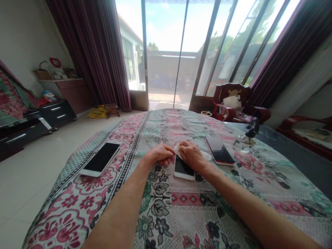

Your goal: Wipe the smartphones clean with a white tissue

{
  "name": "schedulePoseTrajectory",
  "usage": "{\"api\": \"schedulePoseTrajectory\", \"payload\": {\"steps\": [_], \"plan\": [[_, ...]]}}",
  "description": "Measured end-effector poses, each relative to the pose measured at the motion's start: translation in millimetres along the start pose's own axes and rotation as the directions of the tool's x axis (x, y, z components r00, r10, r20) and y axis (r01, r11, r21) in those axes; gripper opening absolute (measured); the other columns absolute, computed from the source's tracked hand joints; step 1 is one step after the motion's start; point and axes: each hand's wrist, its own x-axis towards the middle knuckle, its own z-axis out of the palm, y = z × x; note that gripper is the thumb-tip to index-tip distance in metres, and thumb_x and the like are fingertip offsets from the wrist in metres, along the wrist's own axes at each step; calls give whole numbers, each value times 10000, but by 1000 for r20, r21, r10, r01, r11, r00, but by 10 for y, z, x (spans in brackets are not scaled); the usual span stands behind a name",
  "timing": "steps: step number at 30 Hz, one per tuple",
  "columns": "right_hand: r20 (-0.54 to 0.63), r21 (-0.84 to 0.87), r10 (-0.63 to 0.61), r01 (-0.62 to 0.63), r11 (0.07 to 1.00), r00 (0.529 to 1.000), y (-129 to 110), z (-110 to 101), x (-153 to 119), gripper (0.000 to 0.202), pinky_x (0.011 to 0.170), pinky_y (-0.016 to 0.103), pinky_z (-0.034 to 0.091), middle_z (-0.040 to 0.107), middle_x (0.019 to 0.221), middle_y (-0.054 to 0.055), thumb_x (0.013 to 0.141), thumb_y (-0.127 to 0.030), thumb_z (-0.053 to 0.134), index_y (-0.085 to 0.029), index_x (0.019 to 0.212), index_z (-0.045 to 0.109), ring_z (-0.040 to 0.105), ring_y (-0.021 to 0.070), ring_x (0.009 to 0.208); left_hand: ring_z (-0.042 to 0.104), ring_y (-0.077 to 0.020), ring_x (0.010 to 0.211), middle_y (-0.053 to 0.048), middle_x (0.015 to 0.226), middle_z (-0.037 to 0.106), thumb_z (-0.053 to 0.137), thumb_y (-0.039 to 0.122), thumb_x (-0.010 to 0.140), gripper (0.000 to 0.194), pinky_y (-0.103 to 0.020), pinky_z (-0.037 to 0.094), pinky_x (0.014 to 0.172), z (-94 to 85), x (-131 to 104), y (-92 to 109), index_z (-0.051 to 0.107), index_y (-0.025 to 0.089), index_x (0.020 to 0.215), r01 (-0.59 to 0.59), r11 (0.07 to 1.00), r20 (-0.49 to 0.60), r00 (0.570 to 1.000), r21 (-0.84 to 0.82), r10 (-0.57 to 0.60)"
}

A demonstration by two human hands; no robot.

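Observation:
A white smartphone (184, 170) with a dark screen lies flat on the patterned tablecloth (181, 211), in the middle in front of me. My right hand (190, 154) is closed on a white tissue (206, 155) and presses it against the upper part of this phone, hiding that end. At the phone's upper left edge is my left hand (163, 154), its fingers curled and the thumb and forefinger at the phone's corner. Whether it grips the phone firmly is hard to see.
To the left lies a larger white phone (101, 159), screen up. A red-edged phone (220, 151) rests right of my right hand, with a clear and black object (247, 136) beyond it. Past the table stand a dark red wooden chair (230, 100) and glass doors (166, 69).

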Motion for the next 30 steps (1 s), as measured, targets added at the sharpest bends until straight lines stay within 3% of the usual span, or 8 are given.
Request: {"api": "schedulePoseTrajectory", "payload": {"steps": [7, 10, 12, 15, 19, 24, 27, 30], "plan": [[-16, 219, -167, 166, 961, 986, -233, -182, -492, 243, 851, 320, 467, 621, 1013, 58, 931, -206, 413, -209, 964, 654, 532, 170, 946, 502, -66, 366, 34, 485, 553, 504, 195, 771, 200, -171, 292, 371, 10, -32, 26, 675, 117, 841, 6, 1000, -25, 1000, -14, -7], [-5, 278, -219, 212, 937, 976, -358, -236, -658, 250, 856, 336, 471, 619, 1027, 60, 938, -208, 398, -209, 1011, 637, 527, 173, 954, 506, -75, 374, 27, 494, 568, 505, 192, 767, 218, -178, 320, 385, 56, -10, 34, 693, 124, 853, -12, 996, -104, 994, 85, 21], [-7, 297, -227, 219, 929, 974, -411, -250, -716, 250, 870, 350, 465, 618, 1040, 64, 936, -204, 400, -205, 1037, 629, 523, 178, 961, 551, -95, 450, 5, 544, 618, 527, 200, 764, 223, -193, 383, 447, 98, 16, 40, 715, 145, 870, -79, 961, -246, 958, 266, 147], [-30, 321, -225, 223, 920, 974, -409, -251, -727, 255, 898, 359, 452, 619, 1064, 63, 925, -193, 415, -212, 1065, 626, 527, 178, 972, 619, -145, 701, -37, 718, 693, 558, 222, 771, 202, -221, 455, 641, 147, 63, 26, 741, 187, 850, -150, 841, -386, 837, 520, 388], [-45, 313, -190, 194, 930, 981, -222, -245, -675, 241, 918, 348, 443, 626, 1066, 56, 911, -195, 437, -210, 1014, 654, 540, 174, 983, 605, -149, 818, -27, 812, 695, 547, 204, 803, 207, -220, 441, 763, 134, 111, -51, 750, 220, 843, -253, 754, -296, 808, 606, 509], [-62, 237, -41, 54, 970, 997, 84, -248, -640, 249, 913, 344, 447, 637, 1058, 60, 907, -203, 437, -201, 995, 670, 552, 180, 983, 593, -131, 805, -2, 815, 695, 559, 193, 806, 204, -203, 433, 751, 62, 126, -114, 749, 224, 874, -364, 764, -220, 812, 532, 540], [-75, 196, -37, 52, 979, 996, 30, -253, -648, 251, 905, 351, 448, 639, 1058, 69, 905, -203, 437, -199, 1008, 666, 550, 188, 988, 591, -132, 806, 1, 808, 689, 563, 178, 794, 221, -206, 434, 759, 39, 135, -127, 744, 227, 911, -385, 780, -204, 820, 493, 534], [-30, 220, -149, 152, 964, 988, -208, -266, -661, 246, 879, 338, 454, 645, 1012, 66, 910, -189, 423, -196, 940, 668, 551, 173, 931, 592, -132, 806, -1, 807, 687, 581, 174, 778, 228, -206, 434, 758, 30, 163, -161, 741, 222, 933, -399, 784, -208, 815, 475, 541]]}}
